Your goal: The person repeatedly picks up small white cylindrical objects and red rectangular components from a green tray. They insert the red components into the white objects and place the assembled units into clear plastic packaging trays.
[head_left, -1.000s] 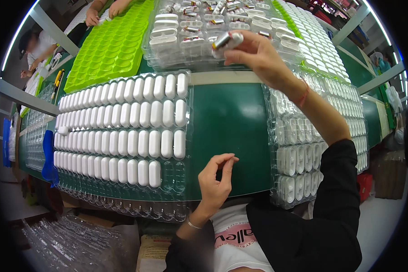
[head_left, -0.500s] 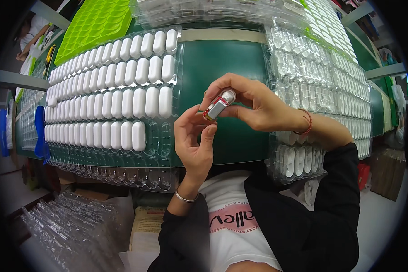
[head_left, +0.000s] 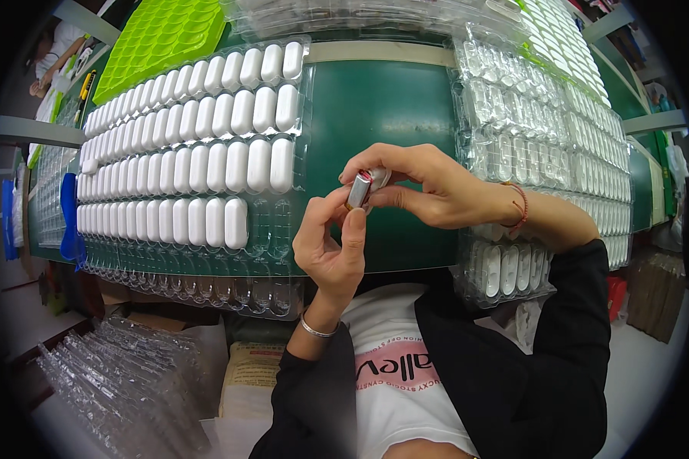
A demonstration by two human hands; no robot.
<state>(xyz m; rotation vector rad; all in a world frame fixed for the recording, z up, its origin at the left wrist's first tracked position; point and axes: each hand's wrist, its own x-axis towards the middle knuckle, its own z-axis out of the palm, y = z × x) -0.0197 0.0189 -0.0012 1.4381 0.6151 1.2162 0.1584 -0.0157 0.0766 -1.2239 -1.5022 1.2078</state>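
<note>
Holds a small silver-and-white piece (head_left: pixel 359 190) over the green tabletop (head_left: pixel 382 103), pinched between left hand (head_left: pixel 330 251) and right hand (head_left: pixel 434 191). Looks light, stiff, perhaps slick and easily dented; best gripped by the edges.

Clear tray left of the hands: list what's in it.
White oblong cases sit in four rows, with one smaller white piece on top near the left end. The cases hide whatever is beneath.

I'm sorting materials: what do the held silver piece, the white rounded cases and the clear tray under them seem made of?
Silver piece: possibly metal or foil, from its grey sheen; too small for certainty.
White cases: probably smooth moulded plastic, given soft highlights and rounded edges.
Clear tray: likely thin, glossy plastic, transparent with glints along its ridges.
</note>
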